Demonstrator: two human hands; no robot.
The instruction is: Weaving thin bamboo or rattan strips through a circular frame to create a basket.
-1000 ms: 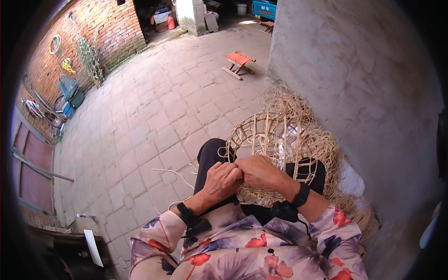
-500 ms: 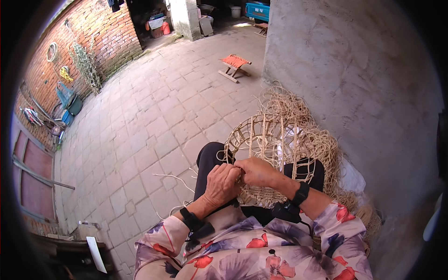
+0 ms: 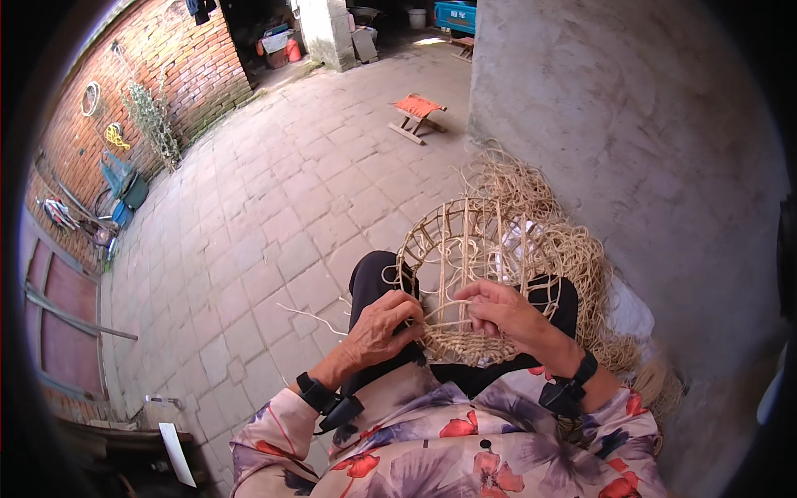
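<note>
A partly woven basket [image 3: 444,217] with an open frame of thin tan rods rests on my lap, between my knees. Its near end carries a tight band of woven cord [image 3: 471,347]. My left hand [image 3: 383,328] is closed at the basket's left near edge, fingers curled and thumb pressed in. Over the middle of the frame is my right hand [image 3: 506,314], its thumb and forefinger pinching a strand of pale cord [image 3: 444,305] that runs toward my left hand. My palm hides the other fingertips. Loose cord ends [image 3: 311,318] stick out left of my knee.
A big tangled heap of tan cord [image 3: 573,257] lies along the grey wall [image 3: 614,100] at my right, beside white sheeting [image 3: 628,311]. A folding stool [image 3: 418,106] with an orange seat stands ahead on the paving [image 3: 274,199]. A brick wall [image 3: 183,70] borders the left.
My hands, together at the basket's left edge before, have come apart. The right hand moved right with the strand; the left shifted slightly left and down.
</note>
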